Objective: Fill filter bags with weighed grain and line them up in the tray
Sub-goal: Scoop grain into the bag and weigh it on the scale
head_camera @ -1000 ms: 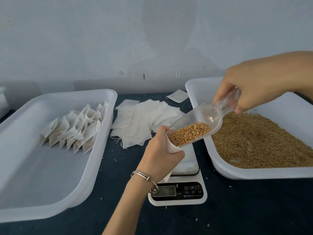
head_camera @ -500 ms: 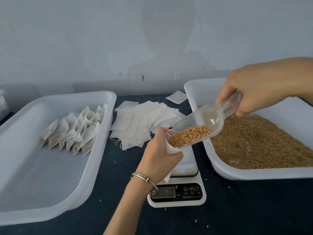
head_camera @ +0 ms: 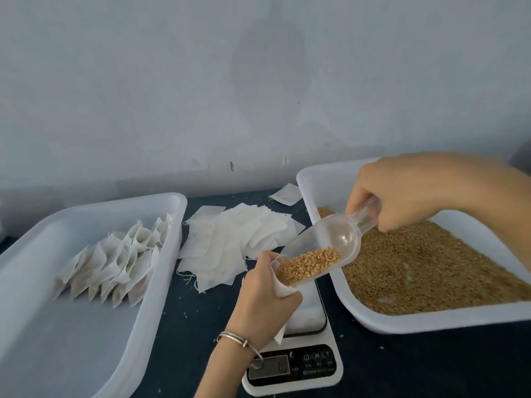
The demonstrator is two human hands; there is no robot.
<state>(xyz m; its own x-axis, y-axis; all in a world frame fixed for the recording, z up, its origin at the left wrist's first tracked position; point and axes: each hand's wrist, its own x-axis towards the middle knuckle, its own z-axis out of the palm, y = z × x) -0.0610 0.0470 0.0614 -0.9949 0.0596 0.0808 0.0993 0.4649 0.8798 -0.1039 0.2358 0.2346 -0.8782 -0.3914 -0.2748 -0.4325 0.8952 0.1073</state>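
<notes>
My left hand [head_camera: 264, 300] grips a white filter bag [head_camera: 283, 288] above the scale [head_camera: 301, 360], its mouth turned up. My right hand [head_camera: 408, 193] holds the handle of a clear plastic scoop [head_camera: 330, 245], tilted down to the left. The scoop's lip sits in the bag's mouth, and golden grain [head_camera: 309, 264] lies at its front end. A row of filled filter bags [head_camera: 115, 262] leans in the white tray [head_camera: 37, 340] on the left. A pile of flat unfilled bags [head_camera: 230, 245] lies on the dark table between the trays.
A white tub of loose grain [head_camera: 431, 271] stands at the right, its near rim [head_camera: 431, 320] beside the scale. One stray bag [head_camera: 287, 193] lies near the wall. Scattered grains dot the dark tabletop [head_camera: 195, 326]. A grey wall closes the back.
The scoop has tipped further down toward the bag and both hands have dropped slightly. The grain has slid toward the scoop's lip.
</notes>
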